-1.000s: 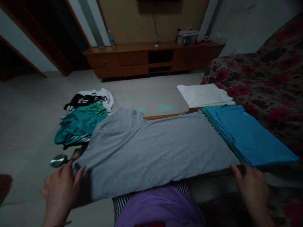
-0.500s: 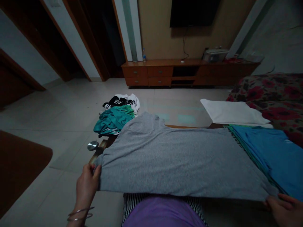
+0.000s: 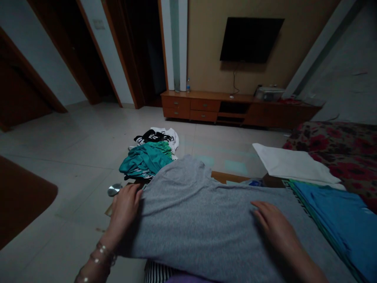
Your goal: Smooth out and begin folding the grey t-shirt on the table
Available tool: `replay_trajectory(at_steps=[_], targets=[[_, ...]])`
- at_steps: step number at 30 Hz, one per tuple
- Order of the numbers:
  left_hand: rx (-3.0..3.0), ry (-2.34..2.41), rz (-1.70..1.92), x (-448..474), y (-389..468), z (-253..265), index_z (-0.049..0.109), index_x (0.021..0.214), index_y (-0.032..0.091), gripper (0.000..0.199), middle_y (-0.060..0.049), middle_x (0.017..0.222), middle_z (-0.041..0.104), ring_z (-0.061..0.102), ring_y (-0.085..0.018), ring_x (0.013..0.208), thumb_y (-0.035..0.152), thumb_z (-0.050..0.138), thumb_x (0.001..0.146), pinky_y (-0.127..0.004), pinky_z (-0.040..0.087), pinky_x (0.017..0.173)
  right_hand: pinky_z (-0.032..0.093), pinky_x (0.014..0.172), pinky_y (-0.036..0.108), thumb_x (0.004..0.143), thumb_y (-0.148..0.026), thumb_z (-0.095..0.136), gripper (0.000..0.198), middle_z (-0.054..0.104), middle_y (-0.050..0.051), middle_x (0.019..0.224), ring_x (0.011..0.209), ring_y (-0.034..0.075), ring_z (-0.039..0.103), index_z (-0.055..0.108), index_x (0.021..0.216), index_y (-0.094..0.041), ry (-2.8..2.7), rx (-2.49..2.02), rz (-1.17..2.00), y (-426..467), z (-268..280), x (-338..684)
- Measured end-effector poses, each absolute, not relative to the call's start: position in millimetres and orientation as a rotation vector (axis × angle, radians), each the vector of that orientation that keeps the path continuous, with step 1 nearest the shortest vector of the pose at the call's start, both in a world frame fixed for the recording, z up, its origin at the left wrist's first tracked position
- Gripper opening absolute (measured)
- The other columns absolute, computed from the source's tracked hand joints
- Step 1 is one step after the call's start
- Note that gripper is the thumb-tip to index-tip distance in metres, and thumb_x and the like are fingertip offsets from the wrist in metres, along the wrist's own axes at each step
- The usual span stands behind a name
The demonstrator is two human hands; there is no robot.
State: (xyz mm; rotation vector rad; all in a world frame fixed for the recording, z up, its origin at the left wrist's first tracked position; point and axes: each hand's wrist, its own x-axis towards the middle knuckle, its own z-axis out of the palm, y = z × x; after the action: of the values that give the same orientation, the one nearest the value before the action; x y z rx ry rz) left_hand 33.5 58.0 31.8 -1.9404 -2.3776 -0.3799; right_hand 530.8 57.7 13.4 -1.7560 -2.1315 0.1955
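Both hands point(image 3: 273, 226) now flat atop grey shirt point(image 3: 200, 220).

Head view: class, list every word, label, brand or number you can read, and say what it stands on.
No text can be read.
The trim along the folded blue garment shows a dark pattern, too blurred to tell as letters.
The grey shirt under both hands is plain.
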Motion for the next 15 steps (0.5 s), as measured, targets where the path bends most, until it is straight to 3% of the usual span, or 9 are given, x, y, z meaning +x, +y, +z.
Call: replay_trajectory(at_steps=[4, 10, 15], targets=[[-2.067, -2.548, -0.327, 41.1, 122.9, 24.0, 0.062, 0.105, 0.011, 0.044, -0.016, 0.108, 0.063, 0.057, -0.027, 0.102, 0.047, 0.042, 0.09, -0.035, 0.042, 0.085, 0.041, 0.099, 0.038, 0.091, -0.028, 0.04, 0.035, 0.064, 0.013, 0.116, 0.111, 0.025, 0.056, 0.062, 0.114, -0.015, -2.295, -1.591, 0.311, 155.4, 13.3, 444.3], [-2.091, -2.628, -0.414, 50.3, 147.2, 10.8, 0.056, 0.092, 0.015, 0.031, -0.013, 0.098, 0.064, 0.06, -0.025, 0.092, 0.044, 0.045, 0.087, -0.031, 0.041, 0.073, 0.037, 0.103, 0.033, 0.09, -0.037, 0.051, 0.05, 0.056, 0.021, 0.127, 0.123, 0.026, 0.05, 0.052, 0.129, -0.007, -2.256, -1.721, 0.496, 269.9, 15.2, 336.8], [-2.22, -2.76, -0.719, 43.9, 152.7, 16.4, 0.057, 0.086, 0.016, 0.033, -0.008, 0.092, 0.066, 0.062, -0.024, 0.087, 0.048, 0.051, 0.081, -0.028, 0.041, 0.069, 0.044, 0.094, 0.04, 0.065, -0.042, 0.077, 0.061, 0.06, 0.02, 0.123, 0.117, 0.033, 0.054, 0.061, 0.115, -0.013, -2.246, -1.801, 0.603, 317.3, 11.4, 273.1]])
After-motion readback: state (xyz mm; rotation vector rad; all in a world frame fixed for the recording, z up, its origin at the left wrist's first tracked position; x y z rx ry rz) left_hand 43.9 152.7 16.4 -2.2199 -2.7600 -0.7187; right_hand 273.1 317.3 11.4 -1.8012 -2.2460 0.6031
